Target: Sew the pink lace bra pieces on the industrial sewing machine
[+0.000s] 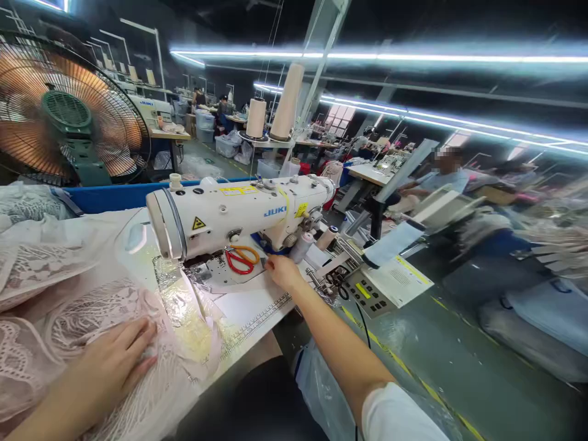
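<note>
My left hand [114,355] lies with its fingers stretched out on a heap of pale pink lace fabric [87,312] to the left of the sewing machine. My right hand [281,272] is at the right end of the machine bed, its fingers closed together; what they hold, if anything, is hidden. Just left of it, scissors [242,260] with one red and one orange handle lie on the metal bed plate. The white sewing machine [243,211] spans the table above both hands. A narrow pale strip [202,312] hangs down from under its needle end.
Thread spools [302,247] stand right of the machine, beside a metal bracket and a control box [381,285]. Two large thread cones [287,101] rise behind. A big fan [68,110] is at the left. Another person [443,174] sits at the right.
</note>
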Demonstrator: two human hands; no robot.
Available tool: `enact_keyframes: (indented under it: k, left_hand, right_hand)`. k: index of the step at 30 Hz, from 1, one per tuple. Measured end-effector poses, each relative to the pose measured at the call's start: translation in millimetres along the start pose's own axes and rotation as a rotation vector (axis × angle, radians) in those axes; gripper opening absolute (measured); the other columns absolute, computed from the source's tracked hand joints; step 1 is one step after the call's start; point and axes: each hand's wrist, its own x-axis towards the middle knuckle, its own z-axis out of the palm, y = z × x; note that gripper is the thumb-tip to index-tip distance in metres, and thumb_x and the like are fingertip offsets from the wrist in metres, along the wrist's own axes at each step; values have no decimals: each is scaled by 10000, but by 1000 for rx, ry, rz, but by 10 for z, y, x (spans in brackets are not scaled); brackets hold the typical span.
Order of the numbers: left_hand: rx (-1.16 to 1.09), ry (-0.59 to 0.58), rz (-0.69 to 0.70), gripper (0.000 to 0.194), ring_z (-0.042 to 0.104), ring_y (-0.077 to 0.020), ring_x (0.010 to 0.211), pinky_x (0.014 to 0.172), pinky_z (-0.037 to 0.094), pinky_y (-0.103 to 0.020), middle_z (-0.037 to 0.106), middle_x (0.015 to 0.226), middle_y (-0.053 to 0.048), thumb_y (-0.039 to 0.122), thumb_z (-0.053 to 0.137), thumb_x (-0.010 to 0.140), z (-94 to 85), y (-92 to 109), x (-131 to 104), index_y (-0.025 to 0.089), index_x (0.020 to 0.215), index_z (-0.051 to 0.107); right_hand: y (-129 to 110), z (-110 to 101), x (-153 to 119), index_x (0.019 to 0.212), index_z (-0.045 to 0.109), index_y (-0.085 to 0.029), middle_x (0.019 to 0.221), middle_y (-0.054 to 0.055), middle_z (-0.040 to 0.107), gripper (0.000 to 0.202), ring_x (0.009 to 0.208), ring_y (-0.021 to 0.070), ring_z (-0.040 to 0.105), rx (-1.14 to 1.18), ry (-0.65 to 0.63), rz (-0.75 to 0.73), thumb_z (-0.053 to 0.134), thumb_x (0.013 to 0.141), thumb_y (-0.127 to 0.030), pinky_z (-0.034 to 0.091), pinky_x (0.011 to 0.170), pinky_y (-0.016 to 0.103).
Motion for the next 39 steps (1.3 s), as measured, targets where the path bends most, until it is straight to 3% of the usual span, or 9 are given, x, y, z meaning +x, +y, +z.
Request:
enact_keyframes:
  k: [4,9,13,18,28,31,33,36,39]
  left_hand:
    - [59,79,-2,477,613,-321,1094,919,507,-494,642,1245,-118,485,409,890,60,-10,-99,192,1141,689]
    - [38,88,60,463,627,-284,1065,879,531,-445,634,1270,-71,460,462,884,30,-22,-24,220,1242,631]
    - [20,73,11,412,627,-296,1054,847,533,-455,621,1290,-55,424,466,875,36,-32,-30,261,1201,659]
    - [85,38,-107,457,612,-324,1058,868,510,-485,622,1266,-152,380,428,882,-4,29,-38,142,1192,663]
    - [137,123,-128,468,629,-307,1029,812,537,-446,649,1223,-154,369,410,882,55,14,-40,120,1179,671]
    - [154,89,-147,453,617,-304,1048,840,530,-437,640,1238,-153,360,446,884,26,54,-26,104,1189,662]
    - [150,37,-169,442,601,-304,1073,865,520,-433,626,1262,-147,354,477,887,-25,101,-20,101,1207,647]
    - [146,-34,-190,437,582,-309,1097,878,508,-431,605,1290,-148,346,503,896,-106,164,-9,98,1235,623]
    - [154,-64,-204,442,563,-317,1122,882,498,-433,579,1319,-155,332,500,903,-159,199,-4,93,1264,594]
  right_hand:
    - [-98,187,227,1097,613,-101,1131,146,637,308,1026,223,606,-27,22,158,492,942,-338,470,860,371]
    - [-169,259,321,1116,598,-130,1102,94,642,280,999,199,617,4,-24,267,547,927,-329,508,859,388]
    - [-100,242,412,1095,609,-142,1107,76,634,263,991,194,618,26,-75,290,578,913,-329,518,859,396]
    - [-68,283,484,1079,614,-133,1120,85,627,246,1025,202,605,7,-95,299,578,914,-312,510,881,406]
    - [-108,242,444,1000,624,-124,1024,53,637,223,942,192,617,186,5,340,602,896,-321,519,835,390]
    - [-108,135,292,960,609,-120,968,39,624,195,886,176,609,310,85,312,596,898,-305,515,794,364]
    - [-241,107,72,957,576,-131,935,42,610,147,834,157,596,425,123,258,537,922,-268,506,760,340]
    - [-707,223,-455,917,499,-175,864,54,604,171,739,149,570,669,72,53,349,955,-245,492,685,298]
    - [-1311,512,-1055,820,467,-205,757,24,610,135,694,150,579,890,-131,-204,407,893,-301,500,647,275]
